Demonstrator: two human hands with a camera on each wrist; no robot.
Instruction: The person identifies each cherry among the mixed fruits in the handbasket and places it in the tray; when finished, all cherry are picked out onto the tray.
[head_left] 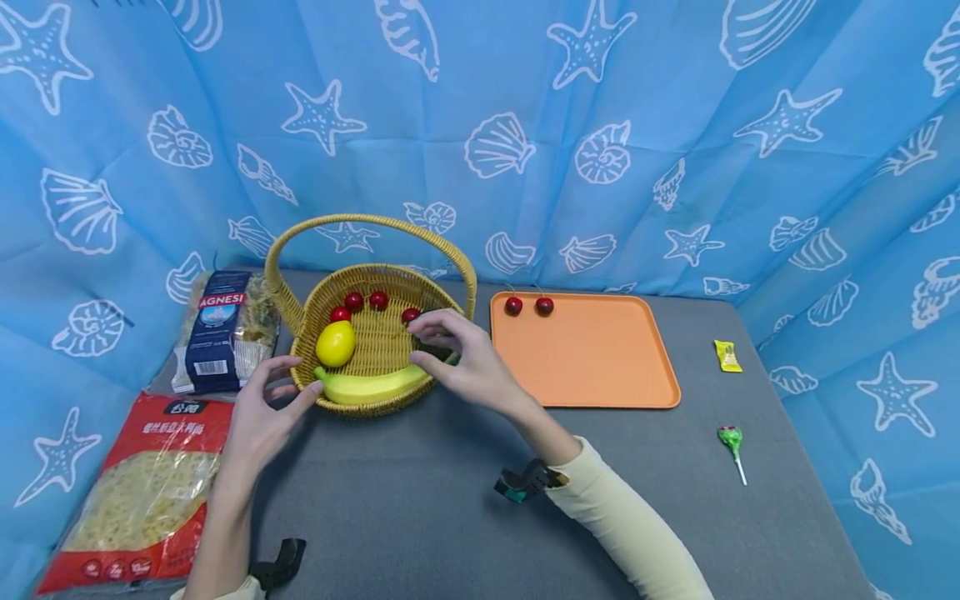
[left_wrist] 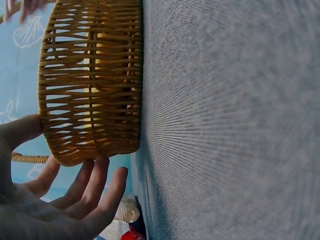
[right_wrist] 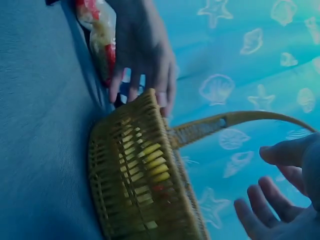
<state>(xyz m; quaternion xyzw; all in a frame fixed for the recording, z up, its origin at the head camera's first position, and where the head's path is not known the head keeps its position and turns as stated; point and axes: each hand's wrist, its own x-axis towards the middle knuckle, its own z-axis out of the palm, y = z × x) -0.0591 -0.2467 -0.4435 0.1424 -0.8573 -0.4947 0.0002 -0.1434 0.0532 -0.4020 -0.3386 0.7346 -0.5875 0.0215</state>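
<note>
A wicker basket [head_left: 375, 408] with a tall handle [head_left: 375, 221] stands on the grey table. It holds a lemon [head_left: 335, 343], a banana [head_left: 371, 385] and several cherries [head_left: 354, 300]. My left hand [head_left: 296, 382] lies open against the basket's front left wall, thumb on the weave [left_wrist: 90, 85]. My right hand [head_left: 420, 340] hovers over the basket's right rim with fingers spread and loose. The right wrist view shows nothing in it [right_wrist: 280, 200]. To the right of the basket, an orange tray [head_left: 592, 367] carries two cherries [head_left: 513, 306] at its far left corner.
A blue Agnesi pasta bag [head_left: 225, 333] and a red noodle bag [head_left: 146, 492] lie left of the basket. A yellow candy [head_left: 727, 356] and a green lollipop [head_left: 731, 442] lie right of the tray. Blue shell-print cloth walls in the table.
</note>
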